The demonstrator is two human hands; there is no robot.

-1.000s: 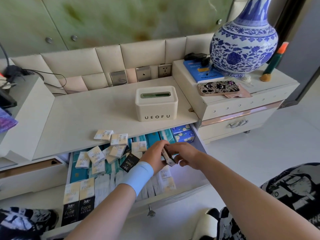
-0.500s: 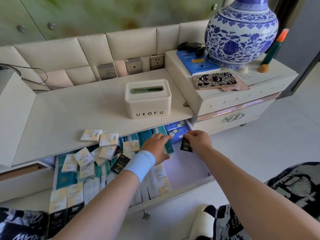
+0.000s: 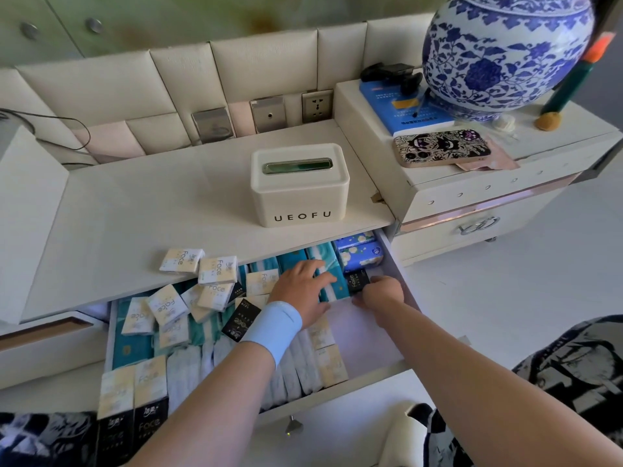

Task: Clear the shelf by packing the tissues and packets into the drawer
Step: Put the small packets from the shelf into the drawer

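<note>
The open drawer point(image 3: 399, 264) under the white shelf point(image 3: 151, 214) holds teal tissue packs point(image 3: 332, 267), blue floral packs point(image 3: 362, 252) and several small cream "Face" packets. My left hand point(image 3: 303, 286), with a pale blue wristband, lies flat with straight fingers on the teal packs. My right hand point(image 3: 379, 294) pinches a small black packet point(image 3: 357, 281) and holds it upright against the packs at the drawer's back right. Two cream packets point(image 3: 182, 261) lie on the shelf's front edge, and more are piled loosely just below.
A white tissue box marked UEOFU point(image 3: 300, 187) stands on the shelf. To the right, a raised cabinet carries a blue-and-white vase point(image 3: 505, 52), a blue book point(image 3: 401, 109) and a phone point(image 3: 441, 148). Wall sockets point(image 3: 317, 106) line the padded back.
My right hand carried the black packet from the drawer's middle to its back right corner and lowered it beside the packs. My left hand slid right onto the teal packs.
</note>
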